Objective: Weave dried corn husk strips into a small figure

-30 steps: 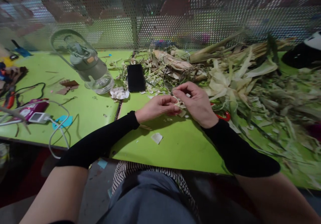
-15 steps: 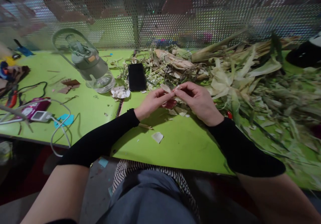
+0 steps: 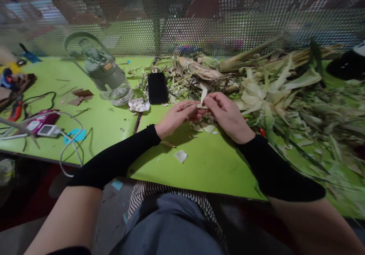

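Observation:
A pale strip of corn husk (image 3: 204,93) stands up between my two hands, above the green table (image 3: 211,163). My left hand (image 3: 179,115) is closed, with thumb and fingers pinching the husk's lower part. From the other side my right hand (image 3: 229,115) pinches the same strip between thumb and forefinger. The fingertips partly hide its lower end. Small torn husk scraps (image 3: 207,128) lie under the hands, and a squarish pale scrap (image 3: 181,156) lies nearer the front edge.
Dry corn husks (image 3: 265,91) and shredded leaves heap up behind and to the right. A black phone (image 3: 157,88), a water bottle (image 3: 107,76), crumpled white paper (image 3: 138,105) and a magenta device (image 3: 42,121) with cables stand leftward. A perforated metal screen (image 3: 131,26) borders the back.
The husk strip now points upward between the hands, where earlier it lay lower and leaned left. My fingers have shifted slightly around it. The view has moved a little.

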A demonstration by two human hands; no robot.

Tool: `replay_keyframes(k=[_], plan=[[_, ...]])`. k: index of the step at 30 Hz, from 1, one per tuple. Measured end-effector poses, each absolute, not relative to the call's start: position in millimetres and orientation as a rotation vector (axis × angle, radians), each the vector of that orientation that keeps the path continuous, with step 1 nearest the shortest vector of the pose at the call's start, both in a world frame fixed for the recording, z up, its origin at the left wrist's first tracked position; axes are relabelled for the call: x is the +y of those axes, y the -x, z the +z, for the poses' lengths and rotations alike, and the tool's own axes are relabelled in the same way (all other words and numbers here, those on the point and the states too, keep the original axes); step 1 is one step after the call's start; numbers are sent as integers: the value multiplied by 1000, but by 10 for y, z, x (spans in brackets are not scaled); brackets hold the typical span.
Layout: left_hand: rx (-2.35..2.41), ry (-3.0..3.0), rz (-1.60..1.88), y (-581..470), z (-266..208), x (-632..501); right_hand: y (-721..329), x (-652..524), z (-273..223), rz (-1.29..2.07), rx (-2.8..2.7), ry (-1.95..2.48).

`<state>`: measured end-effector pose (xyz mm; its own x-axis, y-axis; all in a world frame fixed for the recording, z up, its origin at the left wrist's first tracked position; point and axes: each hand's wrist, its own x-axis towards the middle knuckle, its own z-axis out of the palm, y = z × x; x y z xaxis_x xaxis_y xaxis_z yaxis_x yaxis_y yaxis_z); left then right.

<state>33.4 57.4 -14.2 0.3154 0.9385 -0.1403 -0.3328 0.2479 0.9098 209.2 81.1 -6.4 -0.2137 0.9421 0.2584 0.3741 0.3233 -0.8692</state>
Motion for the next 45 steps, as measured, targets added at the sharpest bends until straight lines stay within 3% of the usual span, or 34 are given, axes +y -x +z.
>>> replay_keyframes(k=[22, 35, 45], plan=[[970, -1167, 1282, -348, -164, 613, -1924, 716, -164, 1098, -1569, 1062], [789, -881, 1114, -401, 62, 545, -1931, 702, 166, 1079, -1617, 977], [678, -1117, 1318, -376, 507, 931, -1860, 1021, 578, 1107, -1448, 849]])
